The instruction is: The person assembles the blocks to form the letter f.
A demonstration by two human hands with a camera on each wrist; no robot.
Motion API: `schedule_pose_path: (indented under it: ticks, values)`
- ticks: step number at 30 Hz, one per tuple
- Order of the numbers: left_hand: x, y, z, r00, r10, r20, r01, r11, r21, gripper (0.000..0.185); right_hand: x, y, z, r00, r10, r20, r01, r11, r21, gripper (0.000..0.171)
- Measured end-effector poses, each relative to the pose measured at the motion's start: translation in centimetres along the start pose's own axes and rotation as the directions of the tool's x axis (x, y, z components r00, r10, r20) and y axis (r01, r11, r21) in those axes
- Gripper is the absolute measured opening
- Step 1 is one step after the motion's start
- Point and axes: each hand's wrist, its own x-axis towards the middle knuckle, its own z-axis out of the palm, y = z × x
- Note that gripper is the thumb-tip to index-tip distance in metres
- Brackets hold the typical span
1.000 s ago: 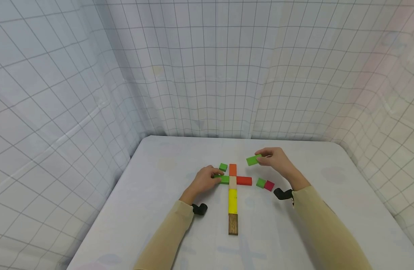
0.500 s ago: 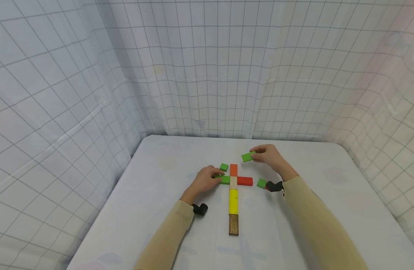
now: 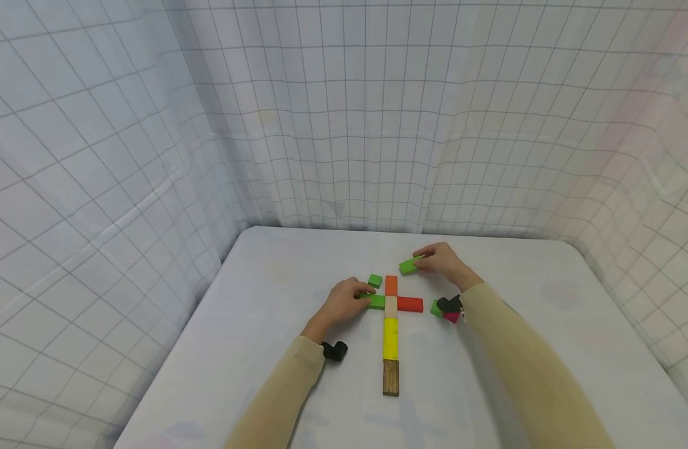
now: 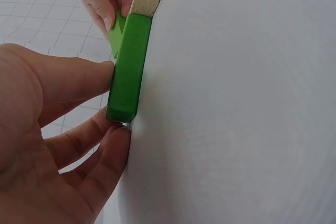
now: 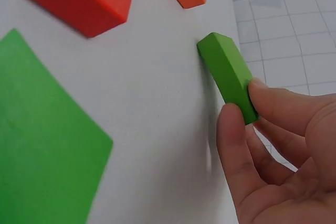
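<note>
White cloth-covered table (image 3: 265, 349) inside a grid-patterned curtain enclosure (image 3: 125, 156). On the table lies a flat cross of wooden blocks: long yellow rectangular block (image 3: 391, 338) as the stem, dark brown wood-grain block (image 3: 391, 377) at its near end, pale natural-wood square block (image 3: 391, 305) at the crossing, orange square block (image 3: 391, 285) beyond it, red rectangular block (image 3: 409, 304) as the right arm.

Left hand (image 3: 344, 300) pinches the green rectangular block on the left arm (image 4: 128, 66); thumb on one long face, fingers curled under the near end. The block lies on the table with its far end against the pale block, seemingly held to keep it butted square.

Right hand (image 3: 442, 260) pinches a second green rectangular block (image 5: 228, 74) by one end between thumb and fingertips, just beyond and right of the orange block. In the wrist view it appears close to the table; whether it touches, cannot tell. Gripping one end leaves the other free for setting down.

Loose pieces: small green cube (image 3: 374, 280) left of the orange block; another small green block (image 3: 435, 308) and a magenta block (image 3: 452, 317), partly hidden by the right wrist.
</note>
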Motion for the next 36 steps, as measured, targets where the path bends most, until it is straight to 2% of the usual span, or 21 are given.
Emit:
schedule_pose_path:
  ticks: [5,10,26,36]
  values:
    - [-0.1,0.2,-0.2,1.000,-0.010,-0.005,0.010,1.000,-0.002,0.022,0.7,-0.1,0.8,0.997,-0.020,-0.071,0.013,0.994,-0.105,0.038]
    - [-0.1,0.3,-0.3,1.000,-0.017,-0.005,0.017,1.000,-0.006,0.022,1.0,-0.4,1.4,0.995,-0.073,-0.071,0.061,0.985,-0.162,0.037]
    - [0.1,0.2,-0.1,1.000,-0.016,-0.014,0.016,1.000,0.004,0.021,1.2,-1.1,2.4,0.995,-0.103,-0.014,0.098,0.976,-0.195,0.035]
    - [0.2,0.3,0.1,1.000,-0.027,-0.010,0.027,1.000,0.009,0.022,1.4,-1.2,2.7,0.993,-0.118,-0.029,0.110,0.974,-0.200,0.035]
